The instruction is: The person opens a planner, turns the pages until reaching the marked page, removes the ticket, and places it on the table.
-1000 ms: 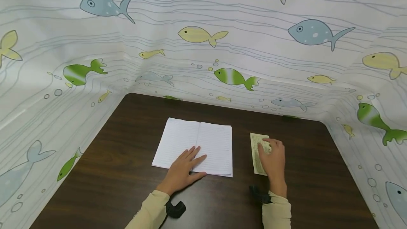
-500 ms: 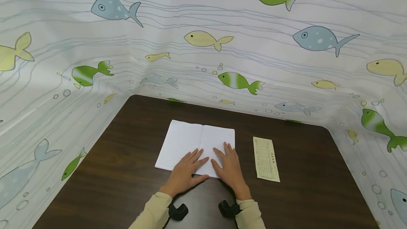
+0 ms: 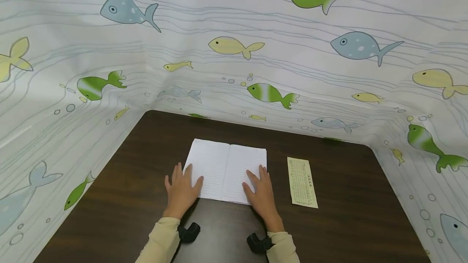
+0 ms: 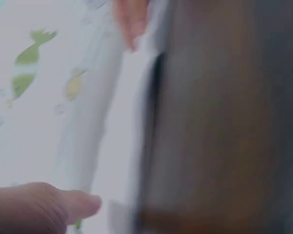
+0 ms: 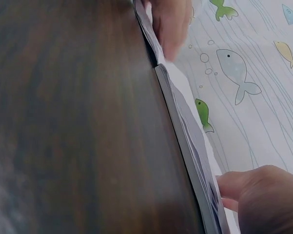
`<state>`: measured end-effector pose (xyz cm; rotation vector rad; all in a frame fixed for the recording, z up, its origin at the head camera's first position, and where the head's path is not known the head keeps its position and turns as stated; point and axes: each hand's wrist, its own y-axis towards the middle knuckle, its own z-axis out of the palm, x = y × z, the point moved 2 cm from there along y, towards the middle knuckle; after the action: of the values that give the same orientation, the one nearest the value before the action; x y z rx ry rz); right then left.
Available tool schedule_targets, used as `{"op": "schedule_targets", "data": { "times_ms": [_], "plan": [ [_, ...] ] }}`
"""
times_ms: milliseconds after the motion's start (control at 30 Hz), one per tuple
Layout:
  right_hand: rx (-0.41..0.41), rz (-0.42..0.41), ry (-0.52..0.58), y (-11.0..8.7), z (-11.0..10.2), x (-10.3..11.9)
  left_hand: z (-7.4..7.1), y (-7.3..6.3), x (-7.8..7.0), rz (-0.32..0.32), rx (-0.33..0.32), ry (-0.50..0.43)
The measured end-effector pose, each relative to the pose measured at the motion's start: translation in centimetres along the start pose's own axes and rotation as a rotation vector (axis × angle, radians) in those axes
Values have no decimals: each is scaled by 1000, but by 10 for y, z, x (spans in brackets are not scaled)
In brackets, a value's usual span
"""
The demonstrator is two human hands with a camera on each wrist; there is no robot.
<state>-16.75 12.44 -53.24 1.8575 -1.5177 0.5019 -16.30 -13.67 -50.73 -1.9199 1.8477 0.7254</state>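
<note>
An open notebook [image 3: 227, 169] with lined white pages lies flat on the dark wooden table [image 3: 347, 182]. My left hand [image 3: 181, 192] is at the notebook's left edge, its fingers spread and the thumb over the left page. On the right page rests my right hand [image 3: 262, 194], fingers extended. The right wrist view catches the notebook's page edges [image 5: 185, 126] from the side, with the right thumb [image 5: 231, 185] against the paper. Motion blurs the left wrist view, where the left thumb [image 4: 80, 204] still shows.
Right of the notebook lies a yellow printed slip of paper [image 3: 302, 182]. White sheeting with printed fish [image 3: 268, 92] rises around the table's back and sides. A black wrist strap mount [image 3: 189, 232] sits at the left wrist, another at the right.
My right hand has left the yellow slip and come to the notebook's right page. My left hand has slid from the notebook's middle to its left edge. The slip lies uncovered.
</note>
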Motion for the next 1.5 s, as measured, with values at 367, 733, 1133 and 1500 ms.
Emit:
{"op": "schedule_targets", "data": {
  "times_ms": [367,733,1133,1500],
  "plan": [
    [-3,51,51,0,0,-2,-36,3,6,-180,78,-168],
    [-50,39,51,0,1,-4,-28,8,-10,-8,-97,-549],
    [-190,236,561,8,-18,-13,32,-14,-48,667,89,-241],
    [-131,166,284,0,-13,-18,52,-24,-45,619,371,-99]
  ]
}}
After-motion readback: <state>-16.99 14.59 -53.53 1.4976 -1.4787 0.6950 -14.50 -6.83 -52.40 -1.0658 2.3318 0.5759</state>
